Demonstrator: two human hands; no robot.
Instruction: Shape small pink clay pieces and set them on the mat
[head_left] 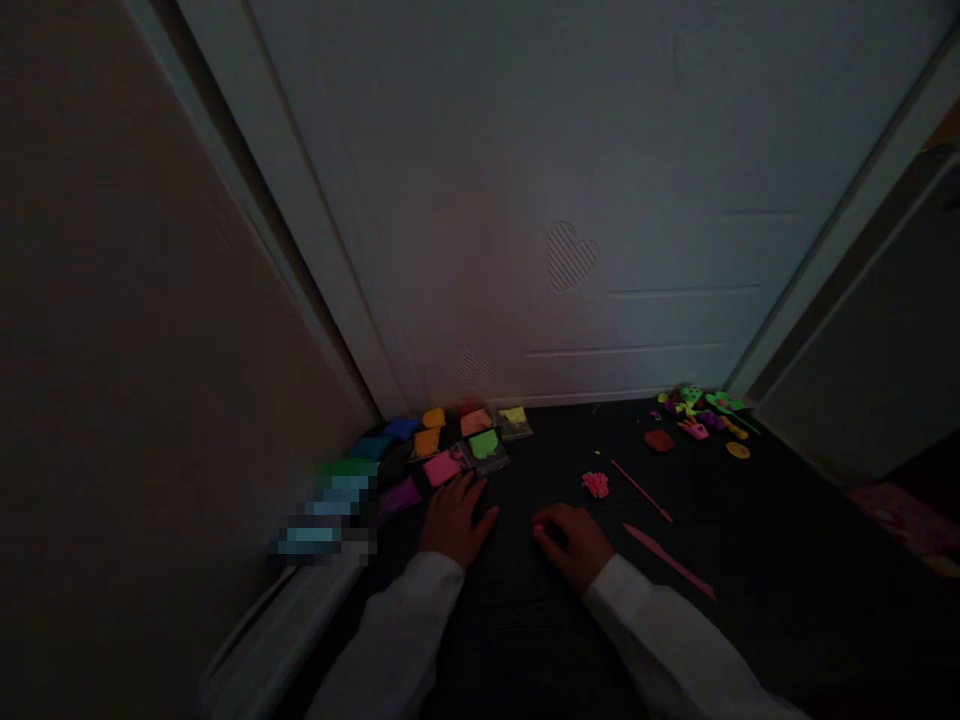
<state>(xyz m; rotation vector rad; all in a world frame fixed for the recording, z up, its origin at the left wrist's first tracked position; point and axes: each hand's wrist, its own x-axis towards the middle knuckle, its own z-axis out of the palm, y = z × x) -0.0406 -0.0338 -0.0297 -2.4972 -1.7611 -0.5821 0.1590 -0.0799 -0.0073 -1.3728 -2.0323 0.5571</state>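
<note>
My left hand (452, 522) lies flat on the dark tabletop (517, 630), fingers spread. Its fingertips reach the bag of pink clay (444, 467), beside an open bag of green clay (485, 446). My right hand (576, 545) is curled in a pinch. A small pink bit of clay (538, 528) shows at its thumb and fingertip. Beyond that hand sits a bumpy pink clay cluster (595, 485). To the right lie a thin pink modelling stick (642, 491) and a pink plastic clay knife (670, 562).
More clay bags stand at back left, among them orange (427, 443), yellow (514, 417), blue (402, 429) and purple (401, 496). At back right are a brownish-red lump (659, 441), a yellow disc (738, 451) and small colourful figures (694, 428). A white panel (465, 250) rises behind.
</note>
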